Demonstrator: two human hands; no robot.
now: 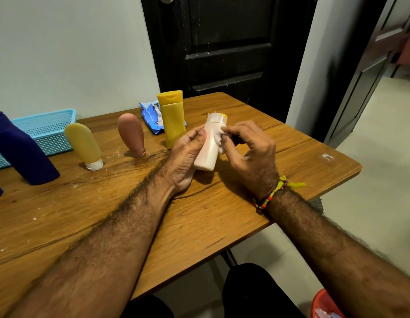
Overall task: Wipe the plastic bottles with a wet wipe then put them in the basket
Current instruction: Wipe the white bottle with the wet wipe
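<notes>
1. A pale pink bottle [207,146] is held tilted above the middle of the wooden table [222,214], its cap end pointing away from the person, apparently so its side faces the wiping hand.
2. The left hand [185,157] has its grip wrapped round the bottle's lower body, thumb on top, steadying it.
3. The right hand [250,148] pinches a bunched white wet wipe [219,140] against the bottle's upper side; wiping looks under way.
4. Just behind the held bottle stands a tall yellow bottle [173,119], with the blue wipes pack [151,115] behind it, within easy reach.
5. Further left of the held bottle stand a brown bottle [131,135], a pale yellow bottle [83,145] and a dark blue bottle [22,152], seemingly awaiting their turn.
6. The light blue basket [45,129] lies far left of the held bottle, by the wall; no bottle shows inside it.
</notes>
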